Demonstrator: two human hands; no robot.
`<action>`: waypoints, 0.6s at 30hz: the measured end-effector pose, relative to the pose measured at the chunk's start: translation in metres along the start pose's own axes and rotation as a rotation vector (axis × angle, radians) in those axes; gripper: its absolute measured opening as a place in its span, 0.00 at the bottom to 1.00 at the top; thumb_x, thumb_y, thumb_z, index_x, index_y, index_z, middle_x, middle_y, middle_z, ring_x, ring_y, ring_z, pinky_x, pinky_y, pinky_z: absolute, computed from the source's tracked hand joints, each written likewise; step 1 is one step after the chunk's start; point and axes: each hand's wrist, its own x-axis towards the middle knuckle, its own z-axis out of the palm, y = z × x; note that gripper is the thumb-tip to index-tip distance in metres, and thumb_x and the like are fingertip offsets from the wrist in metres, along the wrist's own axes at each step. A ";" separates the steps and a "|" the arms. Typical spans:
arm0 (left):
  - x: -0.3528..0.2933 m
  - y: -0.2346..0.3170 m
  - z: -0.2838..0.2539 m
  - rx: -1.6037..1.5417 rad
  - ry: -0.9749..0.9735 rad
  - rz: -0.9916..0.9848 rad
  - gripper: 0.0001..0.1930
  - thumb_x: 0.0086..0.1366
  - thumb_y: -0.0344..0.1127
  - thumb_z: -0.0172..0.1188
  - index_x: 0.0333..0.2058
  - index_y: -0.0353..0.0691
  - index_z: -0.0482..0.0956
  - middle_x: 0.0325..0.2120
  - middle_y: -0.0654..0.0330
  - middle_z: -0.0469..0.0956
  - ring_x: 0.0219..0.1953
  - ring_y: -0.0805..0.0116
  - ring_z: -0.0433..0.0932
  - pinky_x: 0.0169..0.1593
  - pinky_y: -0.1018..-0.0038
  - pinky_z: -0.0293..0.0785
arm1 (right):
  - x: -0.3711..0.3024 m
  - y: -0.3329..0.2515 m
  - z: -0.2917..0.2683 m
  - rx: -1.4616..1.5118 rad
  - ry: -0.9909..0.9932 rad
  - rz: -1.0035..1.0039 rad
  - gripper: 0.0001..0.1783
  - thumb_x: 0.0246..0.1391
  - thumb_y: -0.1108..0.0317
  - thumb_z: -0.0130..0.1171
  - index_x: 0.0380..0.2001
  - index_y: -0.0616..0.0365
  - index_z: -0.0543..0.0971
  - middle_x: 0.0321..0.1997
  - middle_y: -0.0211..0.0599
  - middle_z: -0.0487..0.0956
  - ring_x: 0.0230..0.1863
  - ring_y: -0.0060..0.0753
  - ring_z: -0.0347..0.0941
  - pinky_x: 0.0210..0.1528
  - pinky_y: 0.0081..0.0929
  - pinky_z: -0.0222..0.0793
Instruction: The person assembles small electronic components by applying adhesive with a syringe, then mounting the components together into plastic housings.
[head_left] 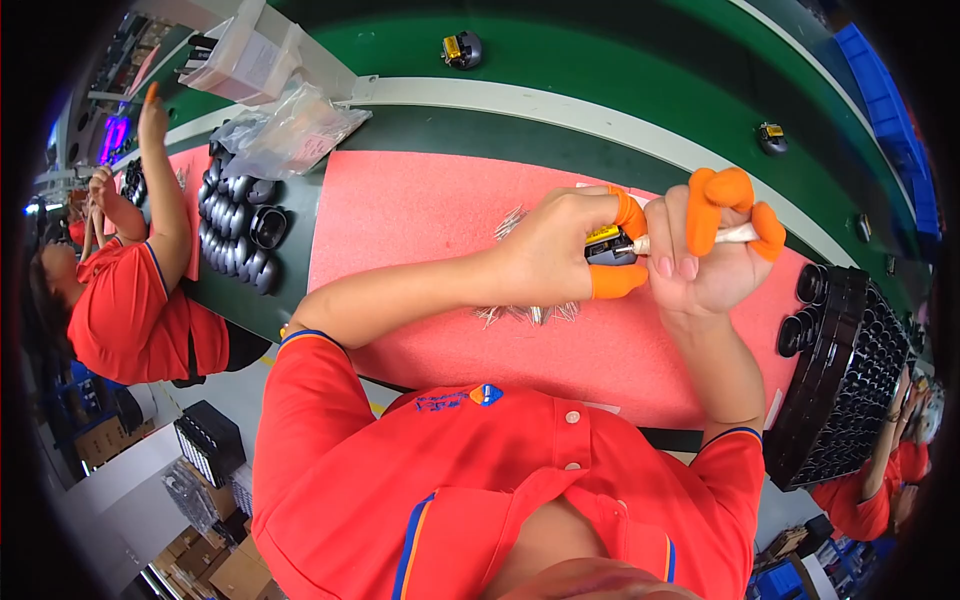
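My left hand (560, 245), orange finger cots on thumb and forefinger, is closed around a small dark grey rounded part with a yellow block (606, 236) in it. My right hand (708, 255) also wears orange finger cots and grips a slim white tube with a narrow nozzle (738, 234). The nozzle's thin tip points left and reaches the part's edge; whether it touches cannot be made out. Under my left hand and forearm, thin silvery pins (535, 314) lie scattered on the pink foam mat (400, 220), partly hidden by the hand.
Black ring-shaped housings (240, 225) stand in rows at left beside a clear plastic bag (300, 130) and a white bin (245, 60). A black tray of housings (840, 370) is at right. Beyond a pale rail, the green belt (600, 50) carries several similar parts. Co-workers sit on both sides.
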 end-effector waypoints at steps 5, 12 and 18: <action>0.043 -0.020 -0.013 0.482 0.011 0.237 0.21 0.48 0.35 0.68 0.42 0.39 0.77 0.33 0.52 0.72 0.32 0.51 0.77 0.35 0.63 0.73 | 0.024 -0.025 -0.029 0.070 0.016 0.092 0.31 0.63 0.43 0.39 0.38 0.61 0.80 0.11 0.29 0.61 0.09 0.22 0.52 0.13 0.20 0.51; 0.161 -0.106 -0.037 0.920 0.215 0.127 0.29 0.52 0.41 0.69 0.53 0.44 0.73 0.46 0.46 0.72 0.46 0.46 0.75 0.48 0.58 0.73 | 0.019 -0.019 -0.024 -0.224 0.179 0.291 0.24 0.64 0.52 0.47 0.35 0.64 0.81 0.12 0.29 0.66 0.09 0.16 0.52 0.12 0.15 0.47; 0.165 -0.094 -0.057 0.885 0.234 0.159 0.29 0.58 0.49 0.65 0.54 0.39 0.72 0.54 0.45 0.72 0.58 0.49 0.69 0.58 0.61 0.68 | 0.022 -0.014 -0.025 -1.079 0.197 0.673 0.09 0.55 0.70 0.57 0.33 0.65 0.82 0.20 0.35 0.77 0.11 0.10 0.55 0.14 0.12 0.46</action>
